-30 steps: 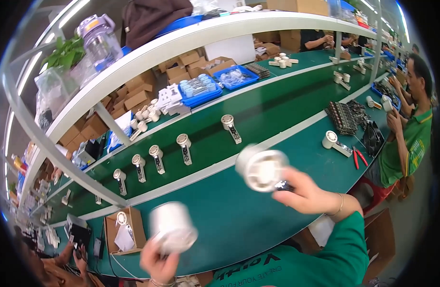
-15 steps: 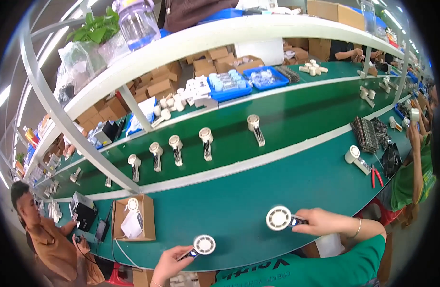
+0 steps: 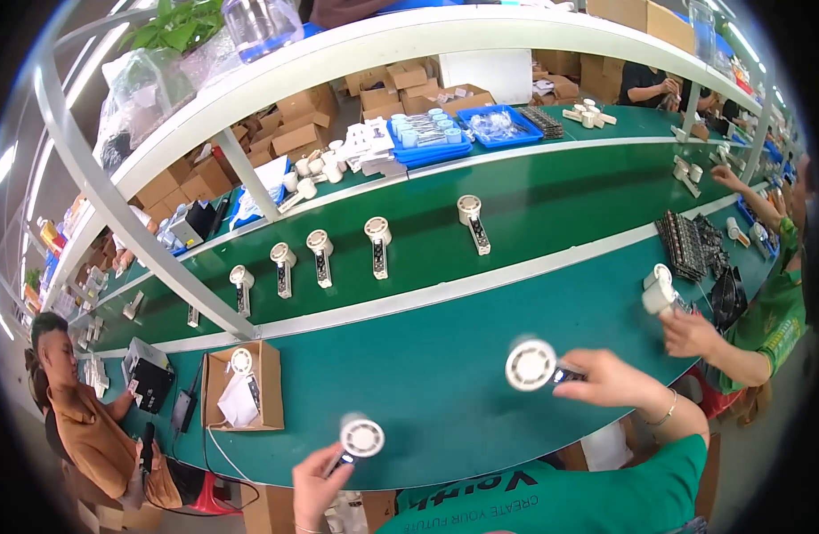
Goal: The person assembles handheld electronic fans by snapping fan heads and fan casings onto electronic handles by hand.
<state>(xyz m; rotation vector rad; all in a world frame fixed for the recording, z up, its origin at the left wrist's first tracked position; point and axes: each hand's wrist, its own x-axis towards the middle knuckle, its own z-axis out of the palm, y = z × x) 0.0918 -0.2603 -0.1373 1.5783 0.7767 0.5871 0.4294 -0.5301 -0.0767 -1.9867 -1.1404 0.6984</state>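
Observation:
My left hand (image 3: 317, 488) is closed round the handle of a small white handheld fan (image 3: 363, 438), near the table's front edge. Its round slotted head faces up, and part of a dark circuit board shows in the open handle. Further right, my right hand (image 3: 598, 377) grips the handle of a second handheld fan (image 3: 531, 366), its head pointing left. A dark board is partly visible beside my fingers. Both fans are held apart from each other over the green table (image 3: 445, 392); the blades are too blurred to make out.
Beyond a white rail, several fans (image 3: 377, 233) lie along the green conveyor (image 3: 552, 200). A cardboard box (image 3: 269, 384) with a fan and paper stands left. At right, a co-worker's hand (image 3: 692, 335) grips another fan (image 3: 659, 292), near stacked dark parts (image 3: 681, 245). Another person (image 3: 98, 427) sits left.
Both my hands have shifted slightly with their fans, the right one to the right. A co-worker's hand has come in and taken hold of the fan at the right. The view has tilted a little.

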